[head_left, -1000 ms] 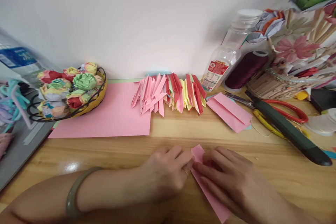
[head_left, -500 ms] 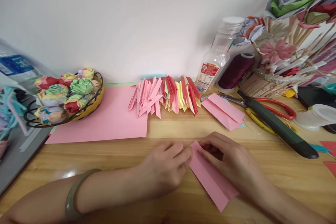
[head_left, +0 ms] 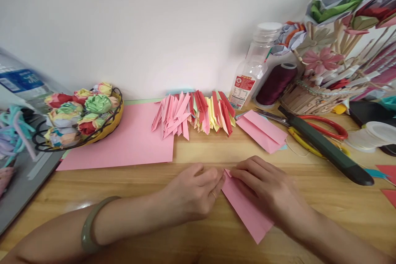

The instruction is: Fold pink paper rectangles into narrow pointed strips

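A pink paper strip [head_left: 244, 210] with a lengthwise crease lies slanted on the wooden table, its far end between my two hands. At that far end a small corner is turned over. My left hand [head_left: 198, 192], curled, pinches the paper's left edge near the top. The fingertips of my right hand [head_left: 266, 183] press on the turned corner, and that hand covers part of the strip's right side. Beyond the hands sits a pile of folded paper pieces [head_left: 176, 115] in pink, red and yellow. Another folded pink paper [head_left: 262, 130] lies behind my right hand.
Large pink sheets [head_left: 136, 144] lie at the left under a basket [head_left: 108, 132] of paper flowers. To the right are a black-handled cutter [head_left: 328, 148], red-handled pliers [head_left: 328, 126], a clear bottle [head_left: 247, 78], a purple thread spool [head_left: 276, 84] and a white spool [head_left: 377, 136].
My right fingers have moved up and left to the strip's far end, where a small corner is now folded over. The left hand stays nearly in place.
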The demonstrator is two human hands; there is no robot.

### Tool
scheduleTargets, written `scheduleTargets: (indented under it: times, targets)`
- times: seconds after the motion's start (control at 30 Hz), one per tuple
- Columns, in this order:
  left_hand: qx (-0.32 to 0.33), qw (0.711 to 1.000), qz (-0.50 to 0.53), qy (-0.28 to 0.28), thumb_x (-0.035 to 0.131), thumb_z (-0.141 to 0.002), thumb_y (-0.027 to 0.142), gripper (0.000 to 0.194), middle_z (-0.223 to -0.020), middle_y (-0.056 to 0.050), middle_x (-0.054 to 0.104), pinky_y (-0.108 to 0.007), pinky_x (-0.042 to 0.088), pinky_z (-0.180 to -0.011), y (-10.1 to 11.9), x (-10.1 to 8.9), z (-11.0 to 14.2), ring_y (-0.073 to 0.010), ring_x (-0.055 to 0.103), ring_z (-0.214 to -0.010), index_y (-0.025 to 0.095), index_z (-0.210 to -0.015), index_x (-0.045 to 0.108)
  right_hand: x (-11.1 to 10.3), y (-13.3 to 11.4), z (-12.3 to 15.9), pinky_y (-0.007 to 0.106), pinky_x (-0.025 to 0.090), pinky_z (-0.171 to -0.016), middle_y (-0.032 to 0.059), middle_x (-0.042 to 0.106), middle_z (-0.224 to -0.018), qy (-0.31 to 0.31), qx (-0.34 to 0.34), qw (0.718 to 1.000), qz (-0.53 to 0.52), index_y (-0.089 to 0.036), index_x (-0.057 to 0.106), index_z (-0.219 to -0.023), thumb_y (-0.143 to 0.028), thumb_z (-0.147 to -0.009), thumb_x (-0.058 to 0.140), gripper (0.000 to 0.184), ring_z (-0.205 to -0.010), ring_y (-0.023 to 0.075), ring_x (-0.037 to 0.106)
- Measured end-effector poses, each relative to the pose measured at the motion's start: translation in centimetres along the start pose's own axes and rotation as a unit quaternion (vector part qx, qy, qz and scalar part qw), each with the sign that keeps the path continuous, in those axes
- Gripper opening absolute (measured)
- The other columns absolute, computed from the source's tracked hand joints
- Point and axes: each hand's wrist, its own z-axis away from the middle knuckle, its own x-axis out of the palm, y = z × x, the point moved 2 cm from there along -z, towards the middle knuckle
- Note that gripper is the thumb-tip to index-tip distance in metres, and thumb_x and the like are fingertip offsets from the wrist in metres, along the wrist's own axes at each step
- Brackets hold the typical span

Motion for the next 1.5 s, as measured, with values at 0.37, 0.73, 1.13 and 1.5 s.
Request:
scheduleTargets:
  times: [0.37, 0.73, 1.13, 1.5]
  targets:
    - [-0.028, 0.998, 0.039, 0.032, 0.048, -0.090, 0.011, 0.017, -0.112, -0.010, 0.059, -0.033, 0.043, -0.077, 0.2, 0.6, 0.1, -0.0188, 0.047, -0.097, 0.007, -0.095, 0.063, -0.2, -0.3, 0.2, 0.034, 0.048, -0.064, 0.0097, 0.061, -0.083, 0.001, -0.071, 0.996, 0.043, -0.010, 0.061, -0.096, -0.015, -0.095, 0.030, 0.031, -0.077, 0.0189, 0.052]
    - [-0.012, 1.000, 0.017, 0.000, 0.042, -0.093, 0.012, 0.024, -0.106, -0.015, 0.062, -0.032, 0.043, -0.071, 0.1, 0.4, -0.1, -0.0190, 0.051, -0.096, 0.003, -0.108, 0.058, -0.3, -0.6, 0.1, 0.034, 0.049, -0.063, 0.0091, 0.060, -0.080, -0.011, -0.082, 0.995, 0.060, -0.009, 0.062, -0.092, -0.012, -0.094, 0.031, 0.031, -0.075, 0.0189, 0.052]
    - [-0.003, 0.999, 0.031, 0.014, 0.042, -0.092, 0.008, 0.024, -0.100, -0.014, 0.064, -0.033, 0.043, -0.071, 0.2, 0.1, -0.3, -0.0196, 0.051, -0.094, -0.001, -0.105, 0.060, 0.0, -0.2, 0.6, 0.037, 0.049, -0.069, 0.0107, 0.057, -0.087, -0.047, -0.026, 0.998, 0.012, -0.009, 0.060, -0.103, -0.012, -0.090, 0.041, 0.023, -0.081, 0.0215, 0.051]
    - [-0.005, 1.000, 0.022, 0.013, 0.039, -0.093, 0.009, 0.026, -0.110, -0.013, 0.062, -0.033, 0.043, -0.074, 0.2, 0.0, -0.2, -0.0197, 0.051, -0.097, 0.002, -0.106, 0.060, -1.2, 1.5, 1.4, 0.038, 0.044, -0.072, 0.0069, 0.058, -0.090, -0.105, -0.036, 0.993, -0.029, -0.017, 0.058, -0.093, -0.015, -0.092, 0.038, 0.021, -0.083, 0.0209, 0.050]
